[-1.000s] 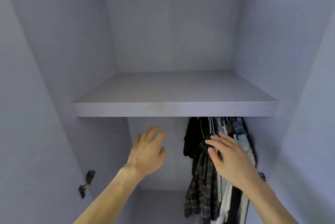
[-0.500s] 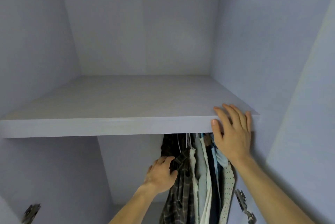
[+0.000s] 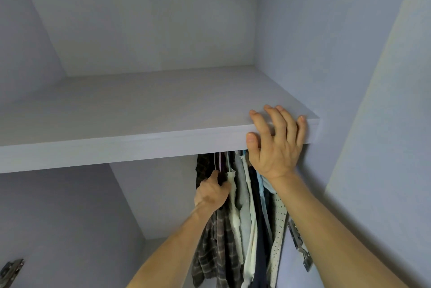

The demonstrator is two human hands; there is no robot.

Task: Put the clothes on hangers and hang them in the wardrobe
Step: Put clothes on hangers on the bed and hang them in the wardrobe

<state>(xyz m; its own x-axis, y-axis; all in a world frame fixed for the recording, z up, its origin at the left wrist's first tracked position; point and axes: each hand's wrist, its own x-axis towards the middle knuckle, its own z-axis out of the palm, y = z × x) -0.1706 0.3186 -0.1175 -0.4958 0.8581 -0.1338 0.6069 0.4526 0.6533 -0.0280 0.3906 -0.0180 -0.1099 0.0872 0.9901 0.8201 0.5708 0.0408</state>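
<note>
- Right hand is spread open, fingers over the front edge of the shelf, thumb against its face; it grips nothing.
- Left hand reaches up under the shelf, fingers curled among the clothes by the plaid shirt; whether it grips one is unclear.
- Clothes hang bunched below the shelf, at the wardrobe's right.

Right hand raised, palm flat, fingers spread and curled forward. Left hand lower, arm extended, fingers closed in a grip.
</note>
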